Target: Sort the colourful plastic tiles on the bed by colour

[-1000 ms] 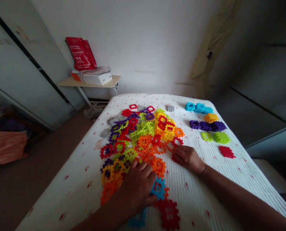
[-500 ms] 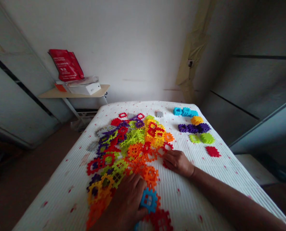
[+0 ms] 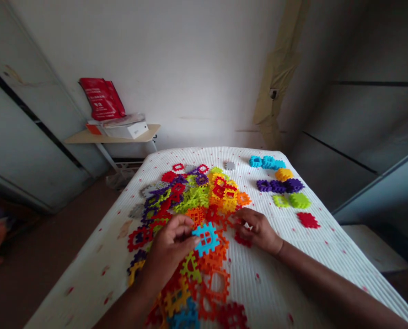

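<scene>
My left hand grips a blue interlocking tile with a window cut-out by its left edge, between thumb and fingers, raised above the pile of tiles. My right hand is over the pile's right side, palm down, its fingers bent and apart with a gap at the thumb. No tile shows between them. A red tile lies just under that hand. Orange tiles and a lime green tile lie below the blue one. My left hand covers part of the pile.
Sorted by colour along the bed's right side are blue tiles, yellow tiles, purple tiles, green tiles and a red tile. A grey tile lies at the back. A small table stands behind left.
My left hand has lifted the blue tile off the near part of the pile and moved it forward. My right hand stays near the red tile, its fingers more spread.
</scene>
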